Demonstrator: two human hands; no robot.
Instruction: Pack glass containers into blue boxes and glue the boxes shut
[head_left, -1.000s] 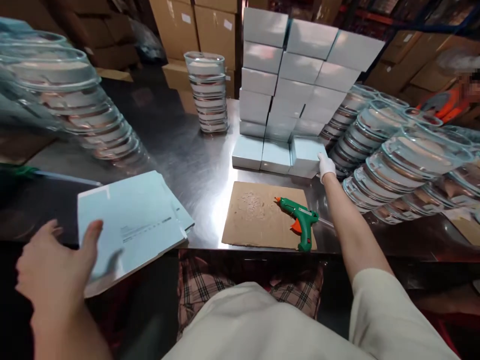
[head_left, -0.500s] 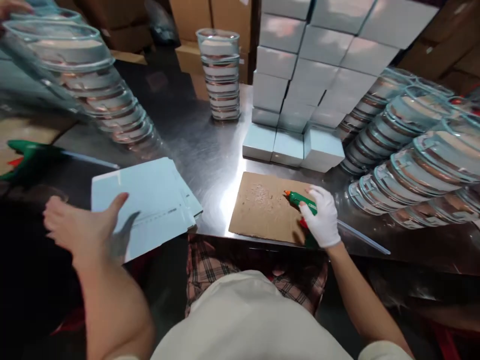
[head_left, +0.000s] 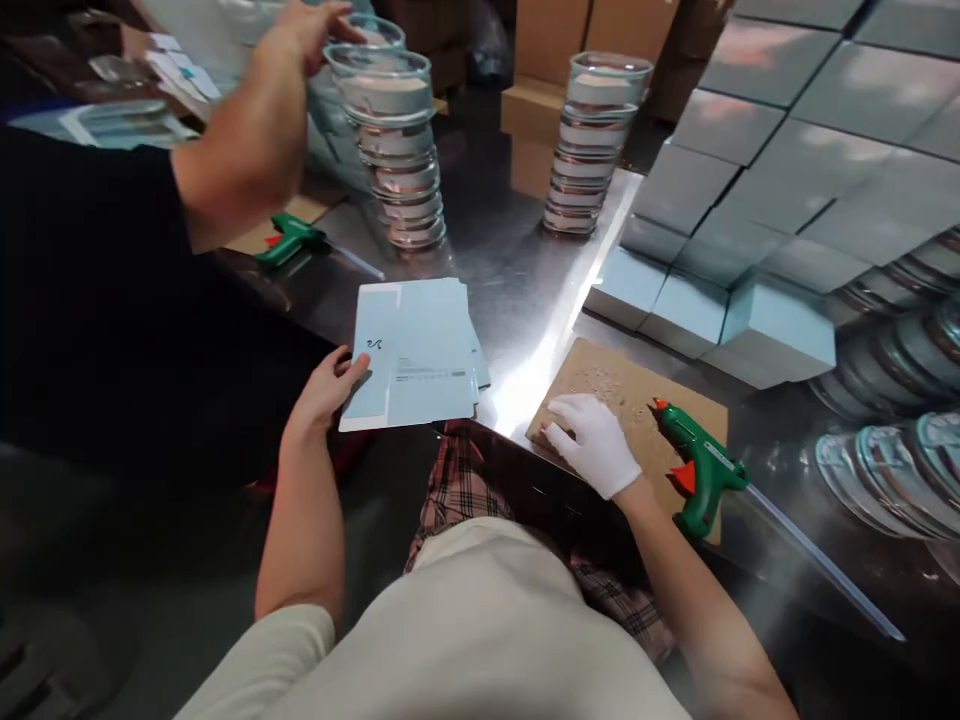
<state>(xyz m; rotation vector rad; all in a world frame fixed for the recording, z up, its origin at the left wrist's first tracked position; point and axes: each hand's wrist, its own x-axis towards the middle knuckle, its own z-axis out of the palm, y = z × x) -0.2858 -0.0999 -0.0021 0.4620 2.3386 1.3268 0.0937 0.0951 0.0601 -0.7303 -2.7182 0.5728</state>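
Note:
My bare left hand [head_left: 324, 392] grips the left edge of a flat white printed card sheet [head_left: 431, 345], thumb on top and the other fingers partly hidden at its edge. More white card shows under its right side. My right hand [head_left: 592, 445], in a white glove, is over the left part of a brown cardboard piece [head_left: 622, 375] with its fingers apart and nothing in them. To its right, a green hot glue gun [head_left: 701, 465] with an orange trigger lies across the cardboard. A clear glue stick [head_left: 825, 560] sticks out of its back.
A wall of white boxes [head_left: 780, 310] stands behind the cardboard. Stacked clear round containers [head_left: 596, 150] rise at the back, left and right. A co-worker's arm [head_left: 251, 135] reaches over the left stack [head_left: 405, 170]. Another green glue gun [head_left: 292, 240] lies at left.
My right hand has let go of the glue gun and moved left over the cardboard. My left hand has closed on the card sheet's edge. The view has turned left.

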